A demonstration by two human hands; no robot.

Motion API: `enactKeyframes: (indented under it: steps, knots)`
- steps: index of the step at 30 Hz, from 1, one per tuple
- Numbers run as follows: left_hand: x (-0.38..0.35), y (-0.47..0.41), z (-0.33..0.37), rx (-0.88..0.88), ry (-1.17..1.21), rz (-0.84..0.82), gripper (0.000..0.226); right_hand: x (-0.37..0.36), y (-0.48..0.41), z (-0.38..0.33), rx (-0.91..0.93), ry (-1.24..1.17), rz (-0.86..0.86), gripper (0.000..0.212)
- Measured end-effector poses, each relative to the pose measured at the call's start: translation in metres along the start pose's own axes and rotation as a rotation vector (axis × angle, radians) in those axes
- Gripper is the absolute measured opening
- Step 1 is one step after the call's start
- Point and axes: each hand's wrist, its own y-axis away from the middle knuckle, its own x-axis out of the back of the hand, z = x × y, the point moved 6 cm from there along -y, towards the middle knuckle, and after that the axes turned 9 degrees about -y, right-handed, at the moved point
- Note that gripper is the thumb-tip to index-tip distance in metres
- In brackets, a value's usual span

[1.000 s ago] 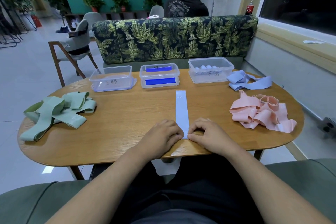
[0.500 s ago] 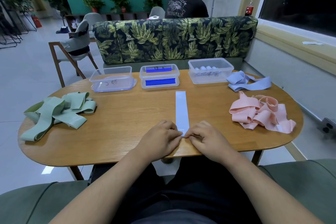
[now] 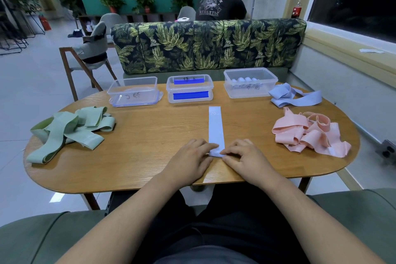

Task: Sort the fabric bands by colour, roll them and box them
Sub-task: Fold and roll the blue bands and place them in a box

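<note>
A: Head view. What changed against the frame half a second back?
B: Not much. The left hand [image 3: 190, 156] and right hand [image 3: 246, 156] sit a touch farther from the near edge of the counter [image 3: 150, 135]. The flat stretch of the pale blue band [image 3: 216, 126] is slightly shorter. Piles and boxes haven't moved.
A: Fingers?
B: On both hands the fingers [image 3: 211, 146] are curled. Their tips pinch the band's rolled near end from either side and press it to the counter. They hold nothing else.
A: Band location and axis?
B: Centre of the counter, lying flat. Its long axis runs straight away from the person. The far end has faint print and points at the middle box [image 3: 189, 89], near it but apart.
A: The rest?
B: Green bands [image 3: 68, 128] heaped on the left, pink bands [image 3: 310, 135] heaped on the right. Loose blue bands [image 3: 293, 97] lie just beside the right box [image 3: 249, 82], which holds pale rolls. The left box [image 3: 134, 92] is at the far left of the row.
</note>
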Motion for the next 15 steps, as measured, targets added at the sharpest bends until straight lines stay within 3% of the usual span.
enactKeyframes:
  steps: [5,15]
  knots:
    - [-0.0002,0.0005,0.0,-0.027,-0.031,0.028,0.019,-0.0009,-0.0011,0.0,-0.01,0.006,0.006,0.015]
    - [-0.0068,0.0,-0.0052,0.021,-0.087,-0.002,0.031,-0.0023,0.0058,-0.0058,0.008,0.095,0.006,0.027]
